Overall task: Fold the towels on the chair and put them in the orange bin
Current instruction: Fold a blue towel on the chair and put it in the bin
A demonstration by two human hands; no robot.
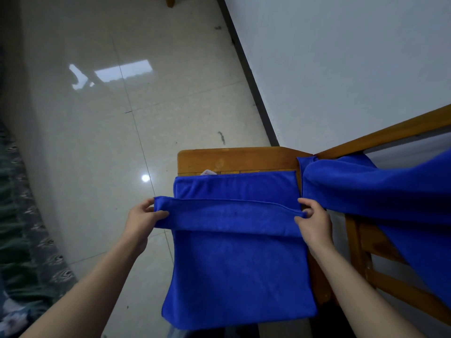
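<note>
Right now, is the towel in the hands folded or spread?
Mid-fold: left hand and right hand pinch a raised crease across the towel; its far part lies flat on the chair, its near part hangs down.

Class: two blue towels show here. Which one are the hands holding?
The nearer towel, gripped at both ends of its fold by the left hand and right hand; the draped towel hangs unheld.

Blue towel (239,264): spread over wooden chair (234,158) seat, front part hanging | your left hand (144,219) and right hand (314,219): pinching its folded band's ends | second blue towel (380,191): draped over chair back | tiled floor (122,118), white wall (341,57).
</note>
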